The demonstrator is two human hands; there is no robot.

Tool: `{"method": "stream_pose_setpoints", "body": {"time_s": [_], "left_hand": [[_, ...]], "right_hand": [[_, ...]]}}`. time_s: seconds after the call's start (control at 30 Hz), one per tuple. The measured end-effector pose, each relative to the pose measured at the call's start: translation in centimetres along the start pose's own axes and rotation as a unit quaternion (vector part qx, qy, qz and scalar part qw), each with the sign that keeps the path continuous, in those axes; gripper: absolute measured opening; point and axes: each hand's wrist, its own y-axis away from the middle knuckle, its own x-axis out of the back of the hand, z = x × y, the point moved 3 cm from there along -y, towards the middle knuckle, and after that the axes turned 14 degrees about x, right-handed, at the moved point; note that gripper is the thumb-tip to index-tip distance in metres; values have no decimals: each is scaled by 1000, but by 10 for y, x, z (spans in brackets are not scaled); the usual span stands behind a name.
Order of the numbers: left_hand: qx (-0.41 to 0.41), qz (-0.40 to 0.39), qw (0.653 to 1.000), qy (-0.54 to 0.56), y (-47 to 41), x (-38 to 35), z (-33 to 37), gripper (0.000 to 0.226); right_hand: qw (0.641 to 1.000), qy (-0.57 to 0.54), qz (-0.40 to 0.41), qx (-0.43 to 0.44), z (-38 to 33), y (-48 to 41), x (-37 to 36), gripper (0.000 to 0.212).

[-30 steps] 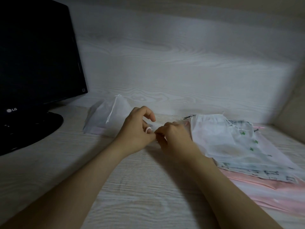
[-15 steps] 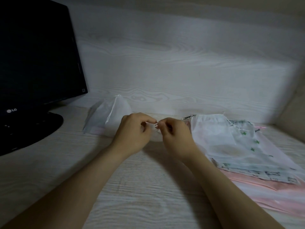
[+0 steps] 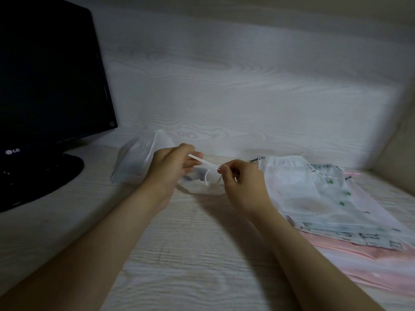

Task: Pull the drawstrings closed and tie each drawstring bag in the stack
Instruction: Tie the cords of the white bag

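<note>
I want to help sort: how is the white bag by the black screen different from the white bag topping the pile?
The bag by the screen is bunched shut at its top, cord dangling; the top pile bag lies flat and ungathered. The first sits alone on the desk; the second rests on other bags. Both are white with white cords.

Two hands point(image 3: 170, 169) point(image 3: 243, 184), one monitor point(image 3: 45, 75), two loose bags point(image 3: 137, 160) point(image 3: 203, 188), one stack point(image 3: 314, 198)

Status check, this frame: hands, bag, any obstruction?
Left grip and right grip pinch the white drawstring, taut between them. Small bag beneath on desk, knot not yet done. No obstruction seen.
</note>
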Motion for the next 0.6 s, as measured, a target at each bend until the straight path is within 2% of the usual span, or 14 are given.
{"method": "stream_pose_setpoints", "body": {"time_s": [0.1,0.17,0.23,0.33,0.47,0.6], "left_hand": [[23,-67,993,90,9,-5,7,22],[45,-89,989,105,9,-7,6,32],[41,-80,994,65,6,-7,3,38],[15,-47,998,29,5,-6,4,36],[21,-17,999,27,6,0,12,23],[28,-12,999,10,3,4,13,33]], "right_hand": [[1000,-7,-4,18,-2,1,1,22],[999,-11,-24,29,-4,2,0,21],[997,-17,-54,44,-6,3,-1,20],[993,13,-89,75,-8,4,-1,20],[988,84,-92,95,-2,2,-3,21],[983,131,-96,83,3,3,1,20]]}}
